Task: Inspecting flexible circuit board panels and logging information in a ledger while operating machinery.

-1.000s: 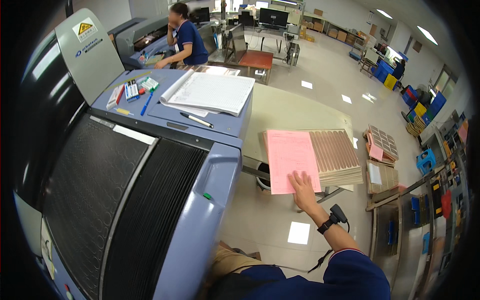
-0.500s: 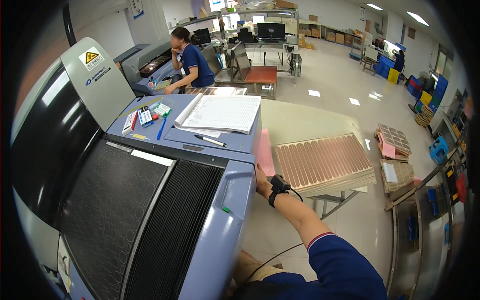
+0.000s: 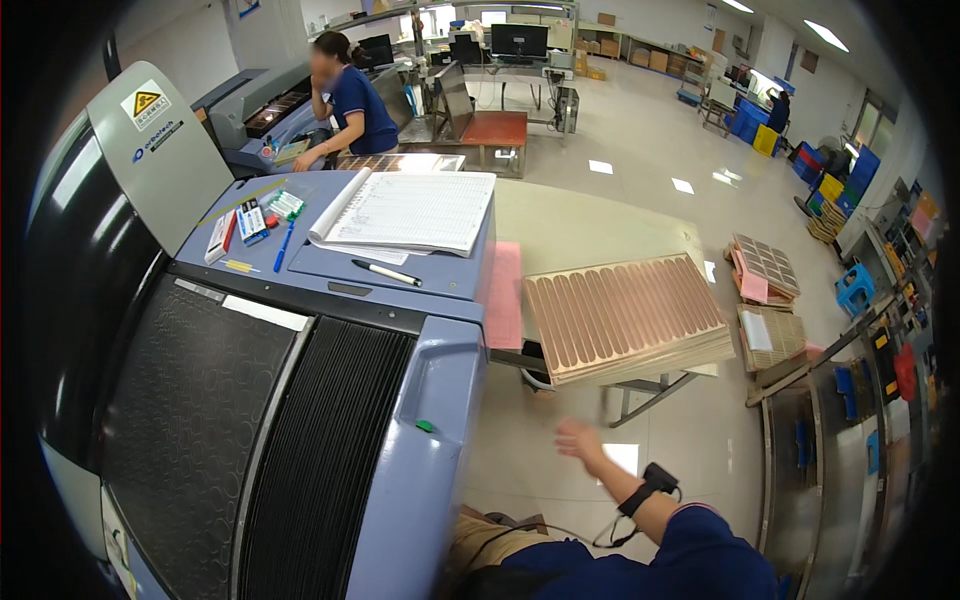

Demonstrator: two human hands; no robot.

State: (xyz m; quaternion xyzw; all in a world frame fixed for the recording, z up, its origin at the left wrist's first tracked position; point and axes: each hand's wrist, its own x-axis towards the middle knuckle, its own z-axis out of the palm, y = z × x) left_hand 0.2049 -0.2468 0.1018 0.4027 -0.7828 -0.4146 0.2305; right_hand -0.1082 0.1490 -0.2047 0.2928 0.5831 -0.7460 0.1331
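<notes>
The right hand (image 3: pixel 580 441) hangs in the air with fingers loosely spread, grasping nothing, its wrist wearing a black band and the arm in a dark blue sleeve running in from five o'clock; the left hand is out of view. Nearest to it, at about one o'clock and clearly apart, lies the stack of copper-coloured rectangular panels patterned with long slots (image 3: pixel 625 315), resting on the pale beige table (image 3: pixel 590 225) with its near edge overhanging the table's front. Just at nine o'clock of that stack, a pink sheet (image 3: pixel 503 295) lies flat between the panels and the big grey-blue machine (image 3: pixel 440 400), which fills the left half of the view with a black ribbed front and a dark textured bed. On the machine's flat top, at eleven o'clock from the hand, sit an open white ruled logbook (image 3: pixel 415 210), a black-and-white pen (image 3: pixel 386 272) just in front of it, a blue pen (image 3: pixel 283 246) and some small coloured boxes. At two o'clock, on the shiny floor, stand further low stacks of similar slotted panels (image 3: pixel 765 265), some topped with pink sheets. Far off at twelve o'clock, a co-worker in a dark blue shirt (image 3: pixel 352 100) leans over another machine, with desks and monitors behind
</notes>
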